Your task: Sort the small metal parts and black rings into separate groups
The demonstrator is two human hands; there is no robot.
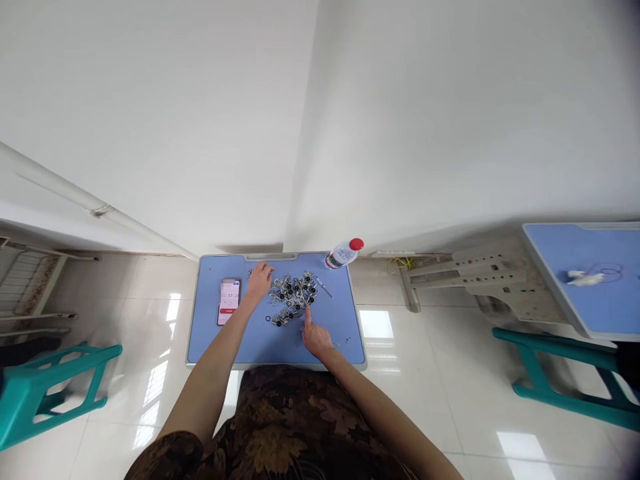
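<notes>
A loose heap of small metal parts, many with black rings, lies in the middle of the blue desk top. My left hand rests at the heap's upper left edge, its fingers close together. Whether it holds a small part is hidden. My right hand is below the heap, with its index finger stretched out to the heap's lower edge. A thin metal rod lies to the right of the heap. A phone with a pink screen lies left of my left hand. A water bottle with a red cap lies at the desk's far edge.
Teal stools stand on the tiled floor on both sides. A second blue desk at right holds a white item and purple wire. A wire rack stands at left; a white wall lies beyond the desk.
</notes>
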